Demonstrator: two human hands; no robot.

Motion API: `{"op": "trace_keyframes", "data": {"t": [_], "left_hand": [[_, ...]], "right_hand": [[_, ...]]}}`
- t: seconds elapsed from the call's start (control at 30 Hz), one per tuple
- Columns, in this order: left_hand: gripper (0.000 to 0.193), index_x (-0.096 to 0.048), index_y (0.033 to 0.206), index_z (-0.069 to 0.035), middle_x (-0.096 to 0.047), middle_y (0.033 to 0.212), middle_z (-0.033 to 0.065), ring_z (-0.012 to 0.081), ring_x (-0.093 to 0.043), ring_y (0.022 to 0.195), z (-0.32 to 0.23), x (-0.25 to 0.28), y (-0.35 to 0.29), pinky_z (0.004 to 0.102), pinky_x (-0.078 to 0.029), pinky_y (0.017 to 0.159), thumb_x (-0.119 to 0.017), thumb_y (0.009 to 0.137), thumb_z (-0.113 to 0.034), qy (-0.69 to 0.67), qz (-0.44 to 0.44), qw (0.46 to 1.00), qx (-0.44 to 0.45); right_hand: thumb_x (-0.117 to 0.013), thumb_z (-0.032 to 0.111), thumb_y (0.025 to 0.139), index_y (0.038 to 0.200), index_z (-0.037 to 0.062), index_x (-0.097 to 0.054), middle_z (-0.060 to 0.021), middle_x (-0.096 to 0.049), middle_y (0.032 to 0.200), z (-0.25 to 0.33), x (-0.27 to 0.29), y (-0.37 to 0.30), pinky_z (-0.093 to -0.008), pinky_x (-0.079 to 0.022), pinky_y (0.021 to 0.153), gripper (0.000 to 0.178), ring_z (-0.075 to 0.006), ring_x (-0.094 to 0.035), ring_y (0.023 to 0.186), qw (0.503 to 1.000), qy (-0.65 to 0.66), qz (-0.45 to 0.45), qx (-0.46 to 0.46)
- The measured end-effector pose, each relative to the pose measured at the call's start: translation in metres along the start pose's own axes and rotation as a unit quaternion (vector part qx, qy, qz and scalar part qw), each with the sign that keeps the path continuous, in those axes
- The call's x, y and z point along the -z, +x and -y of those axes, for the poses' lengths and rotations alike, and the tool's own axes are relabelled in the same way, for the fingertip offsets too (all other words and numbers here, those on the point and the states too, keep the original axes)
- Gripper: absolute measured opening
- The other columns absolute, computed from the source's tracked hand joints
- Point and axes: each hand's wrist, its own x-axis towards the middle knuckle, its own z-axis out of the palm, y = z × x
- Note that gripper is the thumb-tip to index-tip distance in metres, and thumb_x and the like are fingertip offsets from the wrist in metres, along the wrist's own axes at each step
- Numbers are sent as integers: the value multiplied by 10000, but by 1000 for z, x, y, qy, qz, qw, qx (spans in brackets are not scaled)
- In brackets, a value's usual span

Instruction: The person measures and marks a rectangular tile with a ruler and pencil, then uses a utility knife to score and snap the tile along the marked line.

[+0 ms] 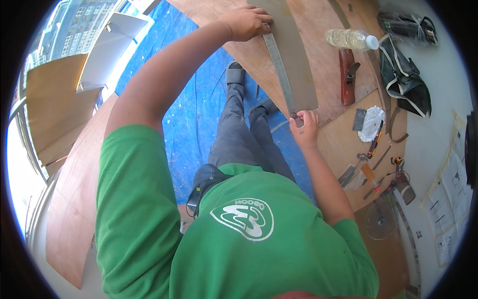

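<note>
A long, narrow grey strip, with faint marks like a ruler's, lies along the left edge of a flat grey-brown panel. At the strip's far end, my left hand is closed, its fingers curled over the edge. My right hand pinches the near end, close to the panel's near corner. Something small and dark shows between its thumb and fingers; what it is I cannot make out. The panel rests on a plywood worktop.
Right of the panel are a clear bottle, a red hand plane, a white crumpled cloth, a utility knife and several tools. A black bag lies by the wall. Blue sheeting covers the floor; plywood leans at left.
</note>
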Motion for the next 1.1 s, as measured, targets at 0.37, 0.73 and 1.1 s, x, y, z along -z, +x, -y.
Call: {"op": "trace_keyframes", "data": {"t": [0.37,0.73,1.1], "left_hand": [[218,-766,1101,-134,-678,1248,2,233,-598,1234,2,2,8,383,-541,998,-679,901,-127,-32,7,999,12],[212,-764,1102,-123,-666,1264,-3,228,-590,1244,3,3,9,379,-541,1002,-685,906,-135,-26,15,1000,9],[216,-752,1101,-130,-656,1255,-9,224,-590,1231,2,8,12,383,-541,992,-692,894,-143,-45,35,998,19]], "right_hand": [[-804,155,755,941,73,-618,-104,-582,907,0,3,1,-458,-460,829,276,-325,-558,897,1000,-12,5,0],[-804,154,755,947,69,-616,-121,-598,942,-3,1,1,-470,-460,826,282,-356,-560,912,1000,-4,2,1],[-804,148,753,942,69,-617,-114,-587,921,2,4,2,-465,-460,822,277,-343,-558,905,1000,-13,3,1]]}}
